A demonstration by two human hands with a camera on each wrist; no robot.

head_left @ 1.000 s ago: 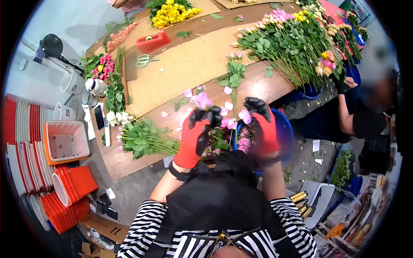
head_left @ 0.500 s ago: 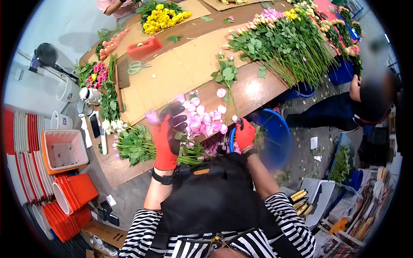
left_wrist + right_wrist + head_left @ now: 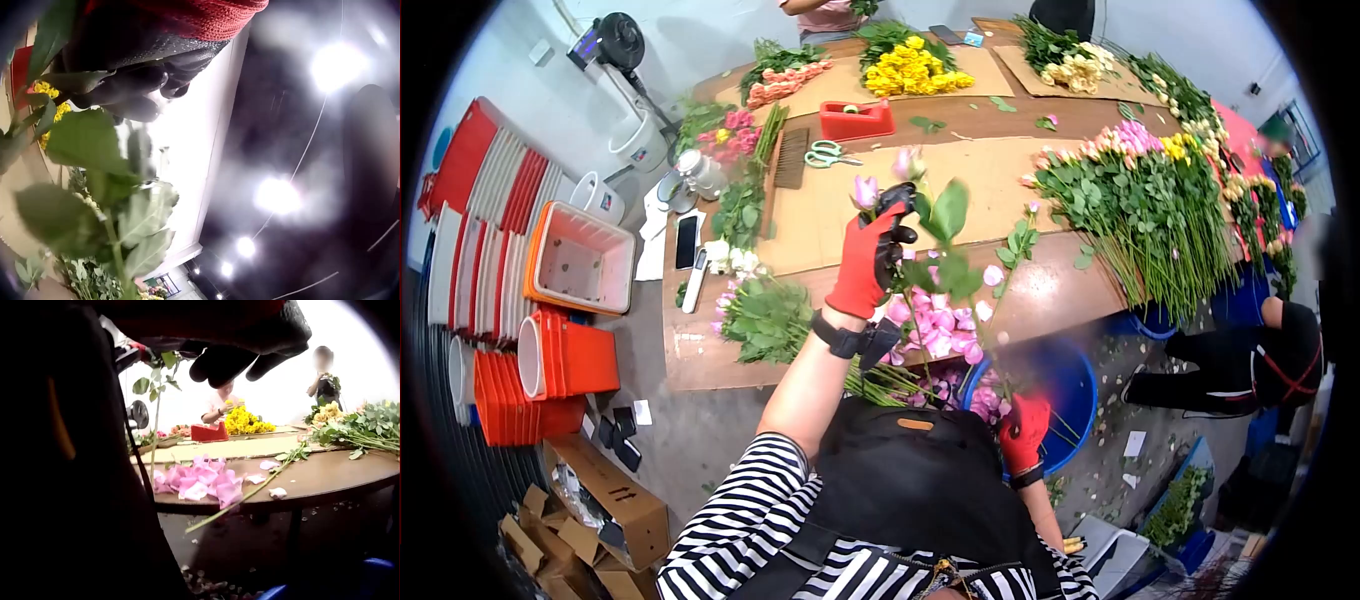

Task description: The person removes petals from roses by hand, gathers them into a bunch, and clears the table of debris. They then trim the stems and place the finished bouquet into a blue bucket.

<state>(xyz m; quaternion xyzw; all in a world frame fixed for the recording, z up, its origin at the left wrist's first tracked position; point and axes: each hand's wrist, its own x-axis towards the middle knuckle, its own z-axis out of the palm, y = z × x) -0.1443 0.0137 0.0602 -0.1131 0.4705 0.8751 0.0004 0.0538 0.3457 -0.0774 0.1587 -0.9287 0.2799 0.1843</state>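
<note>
My left hand [image 3: 875,245], in a red glove with black fingers, is raised over the near table edge and grips pink roses. One pink bloom [image 3: 866,192] stands beyond the knuckles; another [image 3: 908,163] is by the fingertips. Green leaves [image 3: 87,140] and a stem hang past the black fingers in the left wrist view. Low at the near side of the blue bucket [image 3: 1090,405] is my right hand [image 3: 1025,430], blurred. Its black fingers [image 3: 222,365] hang loosely, with nothing seen between them. Loose pink petals [image 3: 935,325] lie heaped at the table edge.
A single leafy stem [image 3: 250,495] juts over the table edge. Cut roses [image 3: 775,320] lie to the left, and a large leafy bunch [image 3: 1140,215] to the right. Scissors [image 3: 830,155] and a red tape dispenser [image 3: 856,120] lie farther back. Another person [image 3: 1280,350] is at the right.
The right hand went from beside the rose to the bucket's left rim, then to its near side. The left hand swung left with the rose, then raised it over the table. The head view shifted.
</note>
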